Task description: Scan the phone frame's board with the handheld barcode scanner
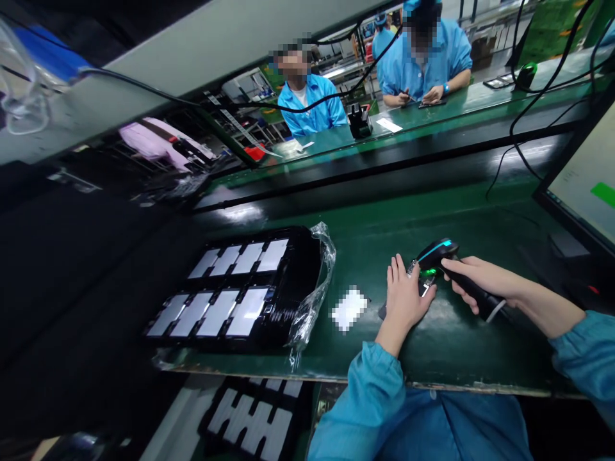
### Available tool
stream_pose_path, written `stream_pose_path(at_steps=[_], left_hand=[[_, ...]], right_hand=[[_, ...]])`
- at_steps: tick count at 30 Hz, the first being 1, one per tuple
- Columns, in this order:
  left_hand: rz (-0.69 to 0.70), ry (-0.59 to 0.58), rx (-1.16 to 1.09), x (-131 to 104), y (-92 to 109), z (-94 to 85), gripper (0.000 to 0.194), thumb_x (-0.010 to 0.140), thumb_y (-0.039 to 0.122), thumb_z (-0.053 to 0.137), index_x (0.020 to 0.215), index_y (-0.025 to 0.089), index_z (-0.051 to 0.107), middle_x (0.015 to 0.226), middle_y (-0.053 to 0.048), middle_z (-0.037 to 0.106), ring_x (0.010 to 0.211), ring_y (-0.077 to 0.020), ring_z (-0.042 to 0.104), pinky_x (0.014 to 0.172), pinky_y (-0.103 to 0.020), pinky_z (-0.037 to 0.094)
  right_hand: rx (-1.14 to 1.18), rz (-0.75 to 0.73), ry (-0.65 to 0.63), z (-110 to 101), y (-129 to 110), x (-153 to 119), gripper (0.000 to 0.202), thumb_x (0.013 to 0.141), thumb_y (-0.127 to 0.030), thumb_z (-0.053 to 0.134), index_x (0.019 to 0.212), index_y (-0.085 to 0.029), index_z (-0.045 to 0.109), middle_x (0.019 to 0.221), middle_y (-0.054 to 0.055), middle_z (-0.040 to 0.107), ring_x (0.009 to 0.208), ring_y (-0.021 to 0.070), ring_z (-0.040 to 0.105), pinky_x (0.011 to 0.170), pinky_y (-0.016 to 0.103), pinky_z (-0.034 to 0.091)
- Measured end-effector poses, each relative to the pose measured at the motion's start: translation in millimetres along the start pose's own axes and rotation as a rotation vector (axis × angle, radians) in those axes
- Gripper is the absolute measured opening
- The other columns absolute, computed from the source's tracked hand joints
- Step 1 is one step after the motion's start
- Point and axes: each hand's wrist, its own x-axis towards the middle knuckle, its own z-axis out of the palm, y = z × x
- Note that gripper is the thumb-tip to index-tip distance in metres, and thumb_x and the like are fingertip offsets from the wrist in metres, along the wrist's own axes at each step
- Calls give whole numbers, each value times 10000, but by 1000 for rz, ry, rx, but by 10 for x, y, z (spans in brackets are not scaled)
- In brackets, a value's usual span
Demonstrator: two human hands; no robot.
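My right hand (473,282) is wrapped round the handle of a black barcode scanner (438,252) with a blue light strip. A green glow shows under the scanner's head, on a small dark device (425,288) lying on the green table. Over that device rests my left hand (404,291), its fingers stretched out and the thumb apart, partly hiding it. To the left of this hand lies a white card (350,309), blurred out.
A black tray (281,291) of flat silver-grey pieces, edged with clear plastic, stands on the green table (365,240). Below the edge is another tray (250,426). A monitor (586,173) stands right. Cables hang above. Two people in blue sit across the bench.
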Motion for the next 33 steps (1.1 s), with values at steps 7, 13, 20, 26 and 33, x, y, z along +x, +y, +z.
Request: stream_pose_path(at_steps=[7, 13, 20, 26, 33], left_hand=[[-10, 10, -19, -20, 13, 21, 625, 877, 511, 589, 1387, 181, 438, 1585, -230, 261, 1478, -384, 231, 1170, -579, 272], [-5, 29, -13, -20, 9, 35, 636, 873, 521, 590, 1383, 168, 450, 1575, -234, 278, 1471, -384, 250, 1171, -570, 277], [-5, 43, -10, -26, 7, 49, 652, 873, 515, 596, 1406, 178, 433, 1576, -229, 281, 1471, -381, 251, 1169, -566, 280], [-12, 38, -6, -22, 15, 49, 650, 873, 515, 599, 1410, 192, 427, 1579, -222, 280, 1471, -387, 246, 1172, -571, 270], [-29, 20, 7, -18, 12, 56, 642, 880, 546, 573, 1402, 195, 445, 1582, -219, 278, 1480, -368, 234, 1199, -525, 239]], right_hand=[[-30, 19, 27, 44, -147, -52, 517, 838, -679, 600, 870, -168, 528, 584, -22, 525, 410, 115, 497, 365, 257, 512], [-50, 9, 37, 57, -157, -87, 509, 854, -669, 585, 875, -164, 534, 582, -25, 516, 416, 112, 490, 373, 261, 521], [-59, 10, 56, 83, -201, -162, 498, 859, -655, 587, 864, -160, 532, 582, -20, 518, 413, 113, 488, 366, 259, 512], [-84, -3, 49, 68, -235, -160, 498, 869, -653, 576, 875, -156, 541, 585, -20, 513, 431, 115, 496, 377, 258, 521], [-119, 45, 78, 111, -326, -165, 454, 906, -602, 547, 840, -153, 533, 571, -19, 505, 420, 119, 491, 363, 266, 509]])
